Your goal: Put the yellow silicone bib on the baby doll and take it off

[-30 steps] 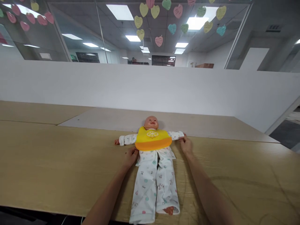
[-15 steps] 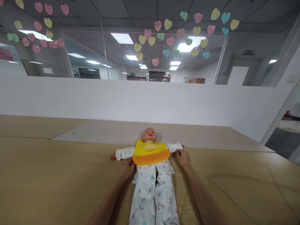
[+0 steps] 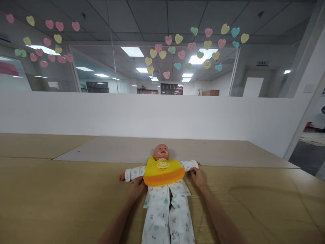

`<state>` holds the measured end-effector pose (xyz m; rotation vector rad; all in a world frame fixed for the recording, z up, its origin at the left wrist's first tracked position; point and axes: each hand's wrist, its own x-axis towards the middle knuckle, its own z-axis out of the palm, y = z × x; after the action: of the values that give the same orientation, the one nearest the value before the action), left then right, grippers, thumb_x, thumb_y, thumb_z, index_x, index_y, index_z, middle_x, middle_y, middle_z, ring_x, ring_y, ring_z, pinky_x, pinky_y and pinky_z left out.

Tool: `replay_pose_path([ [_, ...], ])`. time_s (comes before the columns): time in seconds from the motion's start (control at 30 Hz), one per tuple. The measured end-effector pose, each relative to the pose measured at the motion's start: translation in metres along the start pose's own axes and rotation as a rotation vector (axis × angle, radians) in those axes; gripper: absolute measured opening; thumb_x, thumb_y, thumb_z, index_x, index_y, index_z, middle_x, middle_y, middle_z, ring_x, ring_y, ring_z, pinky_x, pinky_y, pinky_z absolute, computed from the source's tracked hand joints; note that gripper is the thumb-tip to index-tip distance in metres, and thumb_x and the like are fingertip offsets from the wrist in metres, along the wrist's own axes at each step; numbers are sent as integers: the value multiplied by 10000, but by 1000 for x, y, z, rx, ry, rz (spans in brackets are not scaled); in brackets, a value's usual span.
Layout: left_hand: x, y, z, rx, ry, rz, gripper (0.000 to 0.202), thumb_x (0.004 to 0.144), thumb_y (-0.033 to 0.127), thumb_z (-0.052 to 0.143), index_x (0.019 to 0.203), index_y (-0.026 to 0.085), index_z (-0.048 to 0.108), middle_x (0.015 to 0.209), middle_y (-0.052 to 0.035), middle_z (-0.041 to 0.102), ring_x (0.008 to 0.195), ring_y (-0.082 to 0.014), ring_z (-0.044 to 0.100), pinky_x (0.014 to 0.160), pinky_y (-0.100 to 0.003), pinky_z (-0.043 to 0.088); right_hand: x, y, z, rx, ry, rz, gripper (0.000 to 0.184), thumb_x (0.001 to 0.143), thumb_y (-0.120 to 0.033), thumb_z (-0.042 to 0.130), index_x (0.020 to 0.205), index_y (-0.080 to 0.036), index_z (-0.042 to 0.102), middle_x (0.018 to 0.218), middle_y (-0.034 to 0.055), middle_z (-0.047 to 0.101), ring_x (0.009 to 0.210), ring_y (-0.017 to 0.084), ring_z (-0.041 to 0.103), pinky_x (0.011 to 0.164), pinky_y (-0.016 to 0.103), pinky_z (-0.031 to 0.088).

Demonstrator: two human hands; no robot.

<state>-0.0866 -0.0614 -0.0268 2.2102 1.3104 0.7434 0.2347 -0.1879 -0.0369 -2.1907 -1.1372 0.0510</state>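
Note:
A baby doll (image 3: 160, 152) lies on its back on the wooden tabletop (image 3: 63, 203), its head away from me and its arms spread. It wears white patterned pyjamas (image 3: 167, 217) and a yellow and orange bib (image 3: 164, 173) with a citrus-slice print. My left hand (image 3: 136, 188) grips the lower edge of the doll's sleeve (image 3: 134, 173), next to the bib. My right hand (image 3: 198, 178) pinches the other sleeve (image 3: 189, 165) near its cuff. The doll's legs run past the bottom of the picture.
A pale board (image 3: 114, 150) lies on the far part of the table. Behind it stands a white partition (image 3: 152, 115). Above that, paper hearts (image 3: 162, 54) hang on a glass wall. A floor gap shows beyond the table's right edge.
The view has tilted upward, so the doll and table sit lower in the picture. Both hands stay at the doll's sleeves, and the doll's position on the table looks unchanged.

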Motion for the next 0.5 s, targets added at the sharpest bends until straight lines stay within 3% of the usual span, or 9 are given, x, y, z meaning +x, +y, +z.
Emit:
replay_pose_path([
  [0.27, -4, -3, 4, -92, 2, 24, 212, 783, 100, 430, 779, 184, 624, 840, -37, 714, 796, -161, 605, 729, -238, 412, -1, 0, -1, -22, 0, 14, 215, 855, -223, 466, 931, -213, 666, 890, 14, 698, 815, 173, 633, 624, 232, 339],
  [0.5, -11, 12, -7, -76, -26, -4, 224, 799, 134, 419, 782, 194, 634, 856, -35, 716, 811, -171, 614, 725, -243, 417, 1, 2, 2, -29, 2, -9, 224, 846, -217, 468, 931, -215, 675, 874, 19, 700, 792, 177, 629, 628, 238, 349],
])
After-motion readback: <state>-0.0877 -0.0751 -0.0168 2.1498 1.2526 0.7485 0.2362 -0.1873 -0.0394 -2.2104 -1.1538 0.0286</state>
